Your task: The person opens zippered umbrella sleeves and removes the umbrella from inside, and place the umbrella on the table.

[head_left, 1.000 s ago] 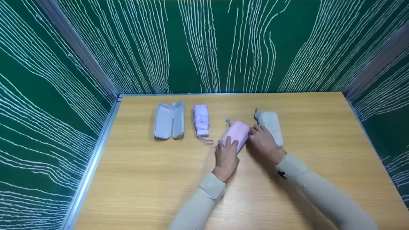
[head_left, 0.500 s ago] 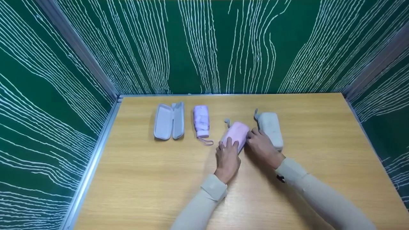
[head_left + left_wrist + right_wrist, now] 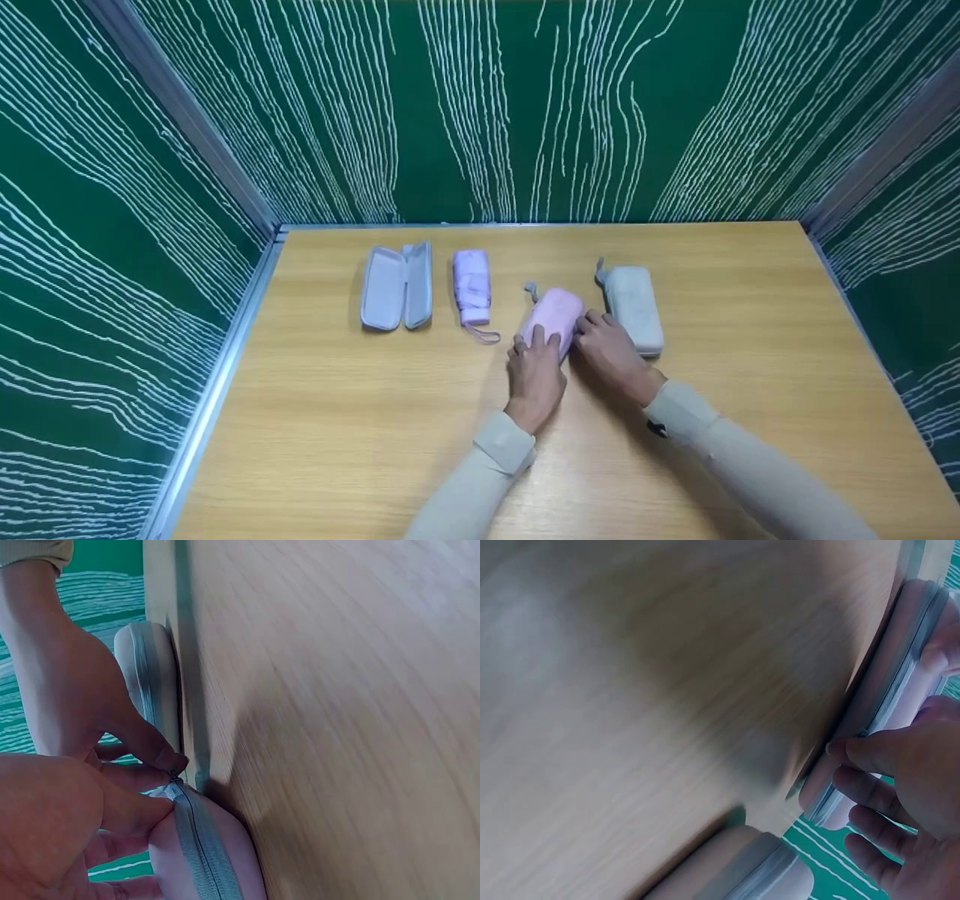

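Observation:
In the head view a pink zip case (image 3: pixel 559 306) lies aslant on the table, a small grey tab at its far end. My left hand (image 3: pixel 536 379) holds it from the near left, fingers spread over the top and thumb against the side. My right hand (image 3: pixel 611 352) is at the case's right side. The left wrist view shows its thumb and finger pinching the zipper pull (image 3: pixel 176 779) on the grey zipper (image 3: pixel 201 840). That zipper is closed along the stretch in sight. Close beyond my right hand lies a grey zip case (image 3: pixel 634 309).
An opened pale grey hard case (image 3: pixel 384 289), nothing inside it, lies at the back left. Beside it is a folded lilac umbrella (image 3: pixel 472 285) with a wrist loop. The wooden table (image 3: pixel 337 435) meets green walls (image 3: pixel 525 112) with white lines at the back and sides.
My right hand has slid along the pink case's side toward me, with the zipper pull. The left hand stays on the case, almost unmoved. The other items lie as before.

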Demonstrator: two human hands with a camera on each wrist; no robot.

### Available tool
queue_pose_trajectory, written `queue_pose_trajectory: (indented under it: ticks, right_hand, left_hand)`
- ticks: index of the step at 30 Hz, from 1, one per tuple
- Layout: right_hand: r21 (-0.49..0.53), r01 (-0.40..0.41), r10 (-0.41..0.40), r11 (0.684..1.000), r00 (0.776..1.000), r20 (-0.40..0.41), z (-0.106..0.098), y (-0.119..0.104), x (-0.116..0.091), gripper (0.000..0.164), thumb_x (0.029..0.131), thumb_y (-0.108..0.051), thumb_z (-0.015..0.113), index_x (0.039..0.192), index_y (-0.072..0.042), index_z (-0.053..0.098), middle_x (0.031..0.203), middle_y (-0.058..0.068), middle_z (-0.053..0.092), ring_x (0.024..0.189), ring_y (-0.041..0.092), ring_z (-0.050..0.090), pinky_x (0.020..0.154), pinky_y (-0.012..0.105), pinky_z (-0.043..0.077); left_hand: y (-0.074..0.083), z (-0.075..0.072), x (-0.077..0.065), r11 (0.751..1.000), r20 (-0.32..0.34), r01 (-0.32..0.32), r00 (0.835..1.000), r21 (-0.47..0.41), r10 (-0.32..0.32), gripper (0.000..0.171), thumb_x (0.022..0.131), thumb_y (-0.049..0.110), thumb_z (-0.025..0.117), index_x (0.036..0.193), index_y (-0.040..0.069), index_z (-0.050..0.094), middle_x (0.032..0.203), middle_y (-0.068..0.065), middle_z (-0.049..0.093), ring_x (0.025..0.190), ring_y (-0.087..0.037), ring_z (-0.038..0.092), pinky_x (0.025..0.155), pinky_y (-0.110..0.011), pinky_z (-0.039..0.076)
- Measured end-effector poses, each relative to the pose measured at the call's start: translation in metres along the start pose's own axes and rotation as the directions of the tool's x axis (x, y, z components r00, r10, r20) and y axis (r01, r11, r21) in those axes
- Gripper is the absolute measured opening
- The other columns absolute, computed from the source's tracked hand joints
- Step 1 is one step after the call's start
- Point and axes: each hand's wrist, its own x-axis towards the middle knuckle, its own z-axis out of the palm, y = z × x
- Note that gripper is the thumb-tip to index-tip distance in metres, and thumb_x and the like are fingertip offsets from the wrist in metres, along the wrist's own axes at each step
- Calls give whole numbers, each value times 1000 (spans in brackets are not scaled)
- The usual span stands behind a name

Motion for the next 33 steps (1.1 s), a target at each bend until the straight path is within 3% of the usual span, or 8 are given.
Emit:
queue_pose_trajectory:
  ticks: [8, 13, 18, 21, 23, 29, 33]
  right_hand:
    - [5, -7, 6, 1000, 999, 40, -1, -4, -1, 15, 86, 6, 76, 100, 3, 81, 101, 18, 72, 97, 37, 62, 81, 50, 56]
    - [4, -9, 8, 1000, 999, 42, 1, -3, -2, 16, 86, 6, 78, 101, 3, 81, 103, 18, 72, 97, 37, 62, 81, 51, 55]
    - [13, 4, -4, 1000, 1000, -4, 2, -2, -2, 13, 86, 5, 76, 98, 2, 80, 100, 18, 70, 94, 37, 61, 77, 50, 55]
    - [19, 9, -8, 1000, 1000, -27, 4, -2, -4, 11, 87, 4, 74, 96, 2, 79, 98, 18, 68, 93, 36, 59, 75, 49, 55]
    - [22, 10, -10, 1000, 1000, -29, 5, -2, -4, 11, 87, 4, 74, 97, 3, 79, 97, 18, 68, 92, 37, 59, 75, 49, 55]
    - [14, 3, -3, 1000, 1000, -8, 4, -2, -5, 12, 87, 4, 75, 98, 3, 79, 99, 19, 68, 93, 37, 60, 75, 49, 56]
    - [8, -10, 11, 1000, 1000, -4, 2, -2, -4, 11, 87, 3, 76, 97, 1, 80, 98, 18, 68, 92, 35, 60, 74, 47, 56]
  left_hand:
    - [0, -2, 0, 1000, -14, -13, 1000, 10, 13, 46, 80, 21, 87, 123, 19, 72, 125, -8, 64, 105, -35, 67, 71, -41, 59]
    - [-5, -10, 2, 998, 75, -69, 995, 4, 68, 47, 83, 21, 85, 128, 16, 73, 133, -12, 65, 105, -34, 68, 74, -40, 60]
    - [-17, -26, 9, 985, 207, -173, 963, -24, 175, 49, 82, 16, 85, 128, 9, 71, 139, -15, 63, 110, -37, 68, 88, -38, 61]
    - [-24, -31, 10, 973, 245, -219, 942, -67, 229, 50, 85, 12, 84, 132, 7, 70, 143, -18, 61, 116, -41, 66, 95, -39, 59]
    - [-27, -31, 8, 968, 239, -234, 938, -93, 250, 50, 85, 10, 84, 133, 6, 70, 143, -20, 61, 117, -43, 66, 95, -40, 59]
    - [-27, -29, 3, 963, 127, -261, 955, -60, 267, 43, 85, 8, 84, 126, 6, 73, 136, -21, 65, 108, -43, 69, 86, -40, 62]
    - [-24, -29, 3, 967, 120, -253, 960, -35, 255, 39, 90, 6, 77, 129, 7, 73, 138, -21, 65, 110, -43, 70, 85, -41, 63]
